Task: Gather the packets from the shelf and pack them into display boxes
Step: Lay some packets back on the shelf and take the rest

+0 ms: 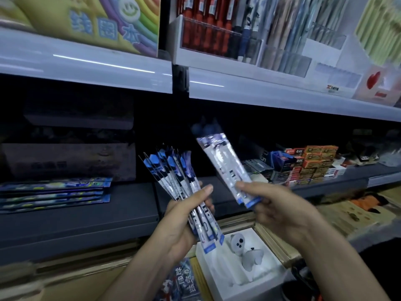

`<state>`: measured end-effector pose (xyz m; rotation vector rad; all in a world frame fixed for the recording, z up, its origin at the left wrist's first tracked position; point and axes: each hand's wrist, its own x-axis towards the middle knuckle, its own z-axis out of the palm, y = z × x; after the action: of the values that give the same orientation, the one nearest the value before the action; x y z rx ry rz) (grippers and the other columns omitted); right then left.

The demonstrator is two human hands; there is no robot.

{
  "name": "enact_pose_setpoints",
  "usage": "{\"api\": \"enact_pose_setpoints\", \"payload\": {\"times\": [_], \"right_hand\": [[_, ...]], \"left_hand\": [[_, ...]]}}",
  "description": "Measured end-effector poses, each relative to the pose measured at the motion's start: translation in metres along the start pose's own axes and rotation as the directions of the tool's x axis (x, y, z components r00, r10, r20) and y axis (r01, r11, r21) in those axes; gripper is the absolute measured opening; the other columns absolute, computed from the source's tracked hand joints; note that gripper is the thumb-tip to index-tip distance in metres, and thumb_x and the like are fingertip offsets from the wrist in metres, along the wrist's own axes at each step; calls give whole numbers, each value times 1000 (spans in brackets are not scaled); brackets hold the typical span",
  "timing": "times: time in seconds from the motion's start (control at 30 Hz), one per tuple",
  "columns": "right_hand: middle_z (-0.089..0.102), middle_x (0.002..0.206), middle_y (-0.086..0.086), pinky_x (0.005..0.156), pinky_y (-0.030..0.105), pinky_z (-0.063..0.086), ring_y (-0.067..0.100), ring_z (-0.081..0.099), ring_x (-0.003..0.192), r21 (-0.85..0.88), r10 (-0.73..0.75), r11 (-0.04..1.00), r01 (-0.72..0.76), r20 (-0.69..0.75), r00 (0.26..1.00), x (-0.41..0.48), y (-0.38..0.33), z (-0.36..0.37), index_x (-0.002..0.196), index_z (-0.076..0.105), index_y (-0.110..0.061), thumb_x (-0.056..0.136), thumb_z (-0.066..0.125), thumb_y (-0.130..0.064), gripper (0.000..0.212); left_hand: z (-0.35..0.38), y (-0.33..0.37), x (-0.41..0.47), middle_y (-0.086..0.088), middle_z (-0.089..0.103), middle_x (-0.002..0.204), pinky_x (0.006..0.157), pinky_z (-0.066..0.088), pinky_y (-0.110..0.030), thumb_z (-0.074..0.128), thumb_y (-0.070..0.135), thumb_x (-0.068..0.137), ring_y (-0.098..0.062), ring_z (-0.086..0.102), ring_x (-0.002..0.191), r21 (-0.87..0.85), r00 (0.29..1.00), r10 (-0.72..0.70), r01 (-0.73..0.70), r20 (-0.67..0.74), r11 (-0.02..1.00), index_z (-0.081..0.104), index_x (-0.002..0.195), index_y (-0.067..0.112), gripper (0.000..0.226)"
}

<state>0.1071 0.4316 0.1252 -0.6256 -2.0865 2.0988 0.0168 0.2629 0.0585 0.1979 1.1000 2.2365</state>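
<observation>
Two hands: the left hand has its fingers curled round the lower ends of a fanned bunch of packets. The right hand pinches the foot of what looks like a pair of packets.
Where: both lots are held in the air before the dark shelf, near each other but apart. A flat stack lies on it at the left.
Handling: light, thin, glossy sleeves, probably slippery and bendy; best gripped low and squared up.
Box: a white box sits below the hands.
Writing: "线圈本" on the colourful sign; the packet print is too blurred to read.
</observation>
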Motion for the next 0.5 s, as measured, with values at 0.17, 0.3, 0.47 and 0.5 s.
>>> {"api": "enact_pose_setpoints", "payload": {"times": [0.17, 0.3, 0.47, 0.5], "right_hand": [[30, 60, -7, 57, 31, 7, 12, 12, 55, -35, 99, 995, -94, 229, 968, 5, 25, 37, 54, 68, -21, 81, 83, -23, 31], [35, 53, -9, 59, 33, 8, 12, 15, 53, -191, 93, 981, -40, 280, 955, 11, 28, 39, 57, 63, -22, 84, 82, -24, 33], [52, 53, 0, 49, 23, 28, 9, 36, 45, -336, 0, 940, 56, 164, 986, 19, 39, 47, 81, 71, -1, 82, 86, -23, 27], [58, 58, 1, 50, 22, 33, 8, 43, 46, -399, -58, 913, 87, 83, 995, 23, 43, 50, 87, 74, -5, 81, 88, -24, 25]], "left_hand": [[-2, 4, -9, -11, 79, 105, 74, 61, -37, 83, 36, 72, -24, 77, 96, 47, 1000, 25, -24, -15, 999, 74, 116, 12, 51], [-15, 5, 0, -20, 75, 114, 79, 61, -42, 93, 31, 67, -36, 74, 101, 91, 997, 44, -38, -58, 995, 68, 126, 5, 69], [-25, 1, 7, -10, 73, 122, 93, 56, -58, 99, 54, 37, -32, 69, 113, 311, 965, 161, -92, -206, 946, 66, 125, 12, 103], [-24, 4, 7, -8, 75, 117, 92, 57, -56, 98, 54, 38, -28, 71, 110, 364, 953, 222, -136, -207, 921, 70, 120, 11, 96]]}}
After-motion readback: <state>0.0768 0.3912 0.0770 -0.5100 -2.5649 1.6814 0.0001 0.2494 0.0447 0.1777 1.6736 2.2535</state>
